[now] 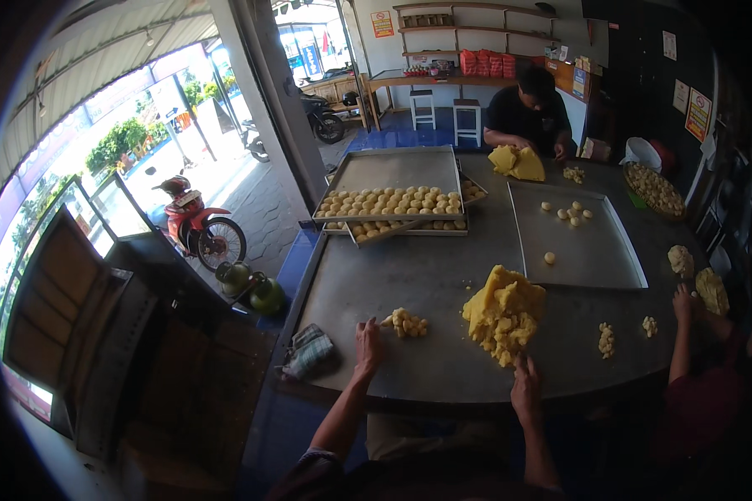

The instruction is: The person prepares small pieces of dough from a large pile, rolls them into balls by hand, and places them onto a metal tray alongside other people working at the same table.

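Open-fronted room, blue tiles underfoot, red motorbike outside at far left. Big grey metal table, kinda scuffed but flat enough for this. Yellow dough mound around the middle of the near side, right hand up against its crumbly near edge; can't tell if pinching a bit or just touching. Left hand just left of the small pile of dough pieces, maybe brushing it, no clear grip visible. Probably best to pinch from that loose edge, keep portions even, and not crowd the pile toward the checked cloth at left. Farther back, stacked trays with rows of dough balls, plus a sparser tray off to the right. Co-worker on the far side.
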Available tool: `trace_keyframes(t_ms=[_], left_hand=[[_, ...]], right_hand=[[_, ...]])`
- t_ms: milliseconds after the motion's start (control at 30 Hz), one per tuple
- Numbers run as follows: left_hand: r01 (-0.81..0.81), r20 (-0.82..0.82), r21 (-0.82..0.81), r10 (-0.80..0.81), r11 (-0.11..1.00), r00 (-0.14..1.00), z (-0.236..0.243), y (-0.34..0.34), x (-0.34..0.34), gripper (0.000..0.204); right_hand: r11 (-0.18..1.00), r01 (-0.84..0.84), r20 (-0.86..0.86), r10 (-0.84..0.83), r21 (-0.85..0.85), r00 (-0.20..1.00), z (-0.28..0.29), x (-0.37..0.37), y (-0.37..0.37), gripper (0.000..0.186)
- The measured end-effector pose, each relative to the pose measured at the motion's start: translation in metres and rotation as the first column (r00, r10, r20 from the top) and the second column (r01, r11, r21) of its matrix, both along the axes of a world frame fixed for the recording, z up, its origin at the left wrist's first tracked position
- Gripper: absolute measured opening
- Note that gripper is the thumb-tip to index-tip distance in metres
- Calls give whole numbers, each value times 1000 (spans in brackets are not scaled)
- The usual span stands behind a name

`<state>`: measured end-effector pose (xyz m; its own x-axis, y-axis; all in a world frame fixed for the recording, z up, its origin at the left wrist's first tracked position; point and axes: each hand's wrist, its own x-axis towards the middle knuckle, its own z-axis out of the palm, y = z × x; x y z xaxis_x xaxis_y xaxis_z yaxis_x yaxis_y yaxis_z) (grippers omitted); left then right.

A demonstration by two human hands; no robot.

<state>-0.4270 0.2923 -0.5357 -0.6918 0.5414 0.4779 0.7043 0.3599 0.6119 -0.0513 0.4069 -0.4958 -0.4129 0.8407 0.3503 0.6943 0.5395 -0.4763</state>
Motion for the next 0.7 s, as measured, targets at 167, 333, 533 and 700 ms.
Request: trace_keyframes(t_ms=[167,333,533,700], left_hand=[[220,383,67,-229,973,895,46,-4,46,24],[500,408,-107,-421,859,810,73,-3,103,25],[402,-304,-371,-518,837,799,41,-2,123,24],[337,-373,-311,-440,889,817,34,59,109,22]], right_hand=[[981,-75,-114,54,-181,992,6,4,17,32],[978,-146,80,159,-150,984,13,7,34,31],[997,68,45,-70,30,997,-17,9,27,38],[999,31,83,-30,-9,996,-8,2,5,33]])
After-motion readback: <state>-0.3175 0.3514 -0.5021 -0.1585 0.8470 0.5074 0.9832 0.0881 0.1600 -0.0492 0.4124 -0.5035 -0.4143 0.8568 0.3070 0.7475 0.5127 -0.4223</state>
